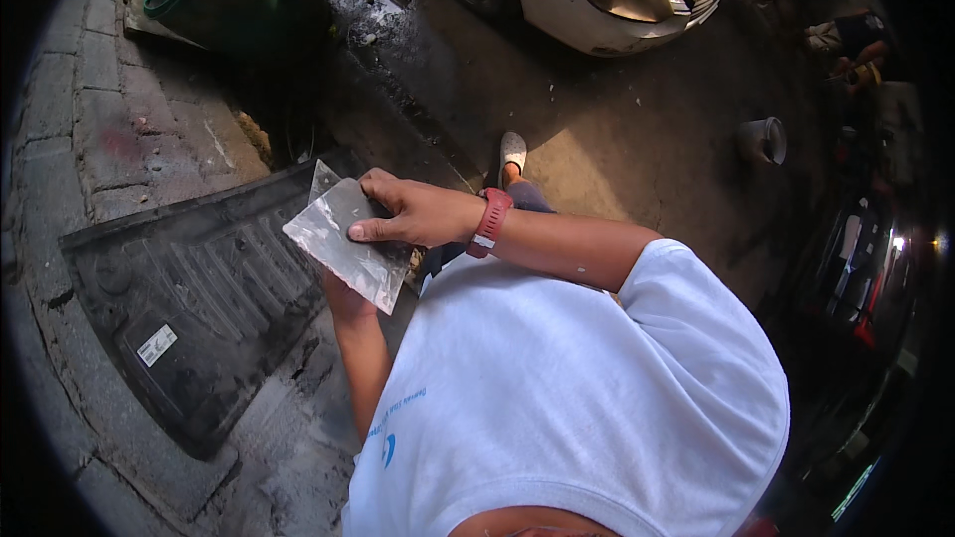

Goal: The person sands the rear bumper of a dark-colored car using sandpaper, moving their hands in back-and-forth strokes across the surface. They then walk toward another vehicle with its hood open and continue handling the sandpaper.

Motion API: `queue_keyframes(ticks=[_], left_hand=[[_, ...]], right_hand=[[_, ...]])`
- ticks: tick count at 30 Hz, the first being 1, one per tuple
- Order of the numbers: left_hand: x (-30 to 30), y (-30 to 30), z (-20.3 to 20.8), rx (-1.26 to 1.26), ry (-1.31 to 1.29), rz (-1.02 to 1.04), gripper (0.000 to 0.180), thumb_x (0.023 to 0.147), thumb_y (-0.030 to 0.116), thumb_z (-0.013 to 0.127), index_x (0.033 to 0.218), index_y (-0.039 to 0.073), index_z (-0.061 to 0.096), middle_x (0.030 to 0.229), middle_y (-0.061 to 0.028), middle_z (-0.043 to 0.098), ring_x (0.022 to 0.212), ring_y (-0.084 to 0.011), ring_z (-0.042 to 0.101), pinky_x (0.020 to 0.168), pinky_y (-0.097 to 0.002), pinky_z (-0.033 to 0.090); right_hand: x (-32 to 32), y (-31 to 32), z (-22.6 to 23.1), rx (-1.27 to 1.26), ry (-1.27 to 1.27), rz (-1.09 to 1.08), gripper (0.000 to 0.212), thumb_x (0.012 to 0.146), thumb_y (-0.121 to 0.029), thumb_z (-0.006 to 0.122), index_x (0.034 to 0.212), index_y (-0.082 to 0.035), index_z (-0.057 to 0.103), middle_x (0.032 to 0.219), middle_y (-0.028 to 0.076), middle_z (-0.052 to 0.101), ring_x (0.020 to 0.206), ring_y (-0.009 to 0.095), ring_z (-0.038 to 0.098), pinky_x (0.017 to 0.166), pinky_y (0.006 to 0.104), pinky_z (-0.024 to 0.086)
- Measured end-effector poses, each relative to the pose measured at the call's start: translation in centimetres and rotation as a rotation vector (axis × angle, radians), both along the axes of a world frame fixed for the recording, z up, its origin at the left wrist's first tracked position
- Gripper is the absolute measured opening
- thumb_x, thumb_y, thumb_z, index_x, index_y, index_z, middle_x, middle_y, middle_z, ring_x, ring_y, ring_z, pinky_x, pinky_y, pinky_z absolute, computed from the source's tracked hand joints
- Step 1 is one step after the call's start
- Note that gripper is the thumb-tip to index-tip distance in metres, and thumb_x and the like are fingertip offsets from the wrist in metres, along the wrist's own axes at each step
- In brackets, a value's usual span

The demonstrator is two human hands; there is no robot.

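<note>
Stone paving point(102, 124), black mat point(204, 363); hands point(426, 214) on flat grey sheet point(336, 229).

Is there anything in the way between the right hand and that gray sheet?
Nothing visible: the right hand has its thumb directly on the upper face of the gray sheet. The left hand is below the sheet, partly hidden by it. The black mat lies beneath, not between them.

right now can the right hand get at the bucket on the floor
Probably not: the bucket sits on the floor, well off to the right, and the right hand is busy holding the gray sheet.
</note>
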State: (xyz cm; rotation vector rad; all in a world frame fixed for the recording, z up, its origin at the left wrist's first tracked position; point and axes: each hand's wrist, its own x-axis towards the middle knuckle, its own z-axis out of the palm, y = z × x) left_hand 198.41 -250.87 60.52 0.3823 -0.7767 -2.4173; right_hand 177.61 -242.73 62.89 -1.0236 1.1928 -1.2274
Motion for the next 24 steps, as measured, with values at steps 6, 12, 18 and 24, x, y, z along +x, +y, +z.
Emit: queue_keyframes(ticks=[6, 12, 18, 24], left_hand=[[1.0, -1.3, 0.9, -0.190, -0.424, 0.321, 0.047, 0.103, 0.005, 0.078, 0.147, -0.001, 0.061, 0.143, -0.0118, 0.069, 0.128, -0.0232, 0.068, 0.115, -0.0384, 0.049], [-1.0, 1.2, 0.6, -0.572, -0.663, 0.349, 0.037, 0.112, 0.016, 0.071, 0.144, -0.002, 0.065, 0.141, -0.0094, 0.069, 0.129, -0.0192, 0.063, 0.113, -0.0360, 0.047], [0.0, 2.0, 0.5, -0.395, -0.676, 0.139, 0.048, 0.115, 0.028, 0.065, 0.147, -0.007, 0.062, 0.149, -0.0119, 0.065, 0.135, -0.0198, 0.059, 0.118, -0.0345, 0.043], [0.8, 2.5, 0.9, -0.171, -0.642, -0.029, 0.069, 0.117, 0.045, 0.056, 0.162, -0.007, 0.045, 0.164, -0.0149, 0.052, 0.151, -0.0238, 0.049, 0.127, -0.0389, 0.036]], right_hand=[[0.6, 1.2, -0.9, 0.055, -0.846, -0.203, 0.047, 0.109, -0.038, 0.074, 0.140, -0.003, 0.065, 0.122, 0.003, 0.076, 0.107, 0.013, 0.075, 0.097, 0.0326, 0.060], [-1.2, 1.2, -0.2, 0.309, -0.943, -0.262, 0.037, 0.110, -0.031, 0.074, 0.134, -0.004, 0.066, 0.119, 0.005, 0.078, 0.103, 0.013, 0.076, 0.091, 0.0339, 0.063], [-2.7, 0.4, -0.2, 0.008, 0.105, -0.502, 0.043, 0.106, -0.028, 0.079, 0.132, 0.002, 0.060, 0.113, 0.013, 0.078, 0.096, 0.018, 0.075, 0.087, 0.0325, 0.059], [-2.3, 0.6, -0.5, 0.164, -0.229, -0.600, 0.044, 0.110, -0.030, 0.075, 0.140, -0.001, 0.062, 0.122, 0.006, 0.075, 0.115, 0.009, 0.064, 0.099, 0.0294, 0.054]])
